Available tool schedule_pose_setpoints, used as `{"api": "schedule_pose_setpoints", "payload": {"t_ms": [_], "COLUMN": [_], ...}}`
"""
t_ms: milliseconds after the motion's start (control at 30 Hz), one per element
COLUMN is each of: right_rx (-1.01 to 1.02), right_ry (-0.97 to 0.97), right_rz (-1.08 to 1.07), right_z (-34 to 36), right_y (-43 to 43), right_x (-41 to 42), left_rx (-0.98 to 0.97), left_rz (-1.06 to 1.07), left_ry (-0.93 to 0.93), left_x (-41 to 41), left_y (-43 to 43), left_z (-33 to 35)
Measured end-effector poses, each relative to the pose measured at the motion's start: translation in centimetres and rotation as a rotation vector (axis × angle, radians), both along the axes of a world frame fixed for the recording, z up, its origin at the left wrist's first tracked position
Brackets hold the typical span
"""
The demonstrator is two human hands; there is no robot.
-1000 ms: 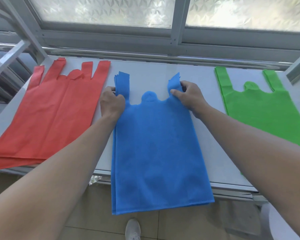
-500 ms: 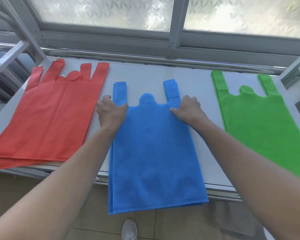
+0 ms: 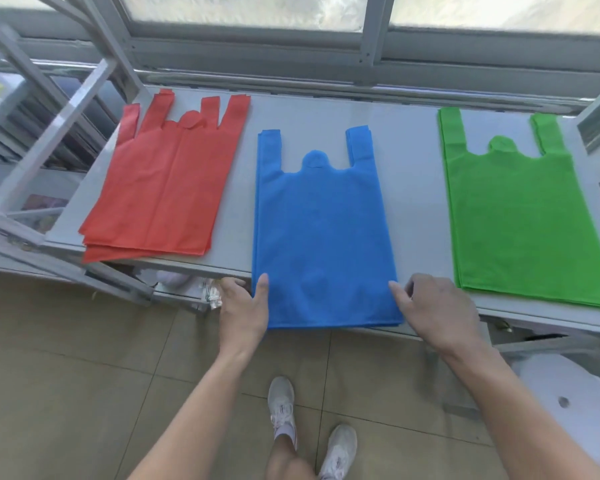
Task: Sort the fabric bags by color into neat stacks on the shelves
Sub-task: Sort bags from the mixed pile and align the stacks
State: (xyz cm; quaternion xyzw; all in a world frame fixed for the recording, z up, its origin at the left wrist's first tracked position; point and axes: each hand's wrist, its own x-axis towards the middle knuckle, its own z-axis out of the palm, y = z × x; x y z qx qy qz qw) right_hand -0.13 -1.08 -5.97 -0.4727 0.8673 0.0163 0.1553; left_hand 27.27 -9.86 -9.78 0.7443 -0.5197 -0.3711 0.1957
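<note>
- 3 stacks of fabric bags lie flat on 1 grey shelf (image 3: 409,174), handles pointing toward the window.
- The red stack (image 3: 167,188) is on the left, its layers fanned unevenly.
- The blue stack (image 3: 323,237) lies in the middle, its lower edge reaching just over the shelf's front edge.
- The green stack (image 3: 513,223) is on the right, well apart from the blue.
- The left hand (image 3: 243,310) is at the blue stack's lower-left corner, thumb laid on the fabric, fingers (image 3: 230,284) relaxed beside the edge.
- The right hand (image 3: 437,306) is at the lower-right corner, fingers (image 3: 397,292) loosely bent, 1 fingertip touching the stack's side.
- 2 white shoes (image 3: 281,400) stand on the tiled floor (image 3: 66,358) below.
</note>
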Motion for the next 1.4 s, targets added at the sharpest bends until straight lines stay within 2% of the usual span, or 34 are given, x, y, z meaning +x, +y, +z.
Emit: {"api": "schedule_pose_setpoints", "payload": {"t_ms": [100, 200, 267, 367, 433, 500, 600, 700, 800, 933, 1100, 1167, 1300, 1400], "right_rx": [0.060, 0.073, 0.023, -0.175, -0.257, -0.269, -0.187, -0.272, -0.325, -0.226, -0.064, -0.062, -0.227, -0.317], "right_ry": [-0.038, -0.161, -0.388, -0.939, -1.124, -1.221, -1.173, -1.110, -1.075, -1.136, -1.164, -1.131, -1.029, -0.984], "right_rz": [-0.039, -0.037, -0.117, -0.487, -0.622, -0.626, -0.492, -0.456, -0.454, -0.473, -0.337, -0.311, -0.357, -0.395], "right_z": [0.0, -0.9, -1.4, -0.9, -0.6, -0.7, -0.3, 0.0, -0.3, -1.3, 0.0, 0.6, -0.2, -0.7], "right_y": [-0.1, -0.3, -0.3, 0.0, 0.0, -0.5, -2.7, -5.2, -6.2, -5.3, -4.2, -5.0, -10.3, -15.4], "right_x": [-0.5, -0.1, 0.3, 0.7, 0.7, 0.5, 0.6, 0.7, 0.8, 0.9, -0.5, -1.9, -5.7, -7.7], "left_rx": [0.186, 0.200, 0.228, 0.257, 0.282, 0.270, 0.116, 0.011, 0.034, 0.120, 0.337, 0.303, 0.165, 0.083], "left_rz": [-0.086, -0.159, -0.126, -0.141, -0.218, -0.256, -0.265, -0.231, -0.240, -0.387, -0.545, -0.505, -0.401, -0.388], "left_ry": [0.071, 0.174, 0.278, 0.339, 0.340, 0.311, 0.176, 0.078, 0.032, -0.051, 0.027, 0.055, 0.185, 0.168], "left_x": [0.1, -0.2, -0.2, 0.7, 1.0, 0.6, -1.3, -3.1, -4.2, -4.1, -2.1, -1.8, -3.9, -7.0], "left_y": [0.1, 0.3, 0.2, -0.1, -0.3, -1.1, -4.4, -8.1, -9.7, -9.7, -8.3, -9.2, -15.5, -20.8], "left_z": [0.8, 1.0, 1.1, 1.7, 2.0, 2.2, 2.5, 2.8, 2.7, 2.5, 3.7, 4.2, 3.9, 3.4]}}
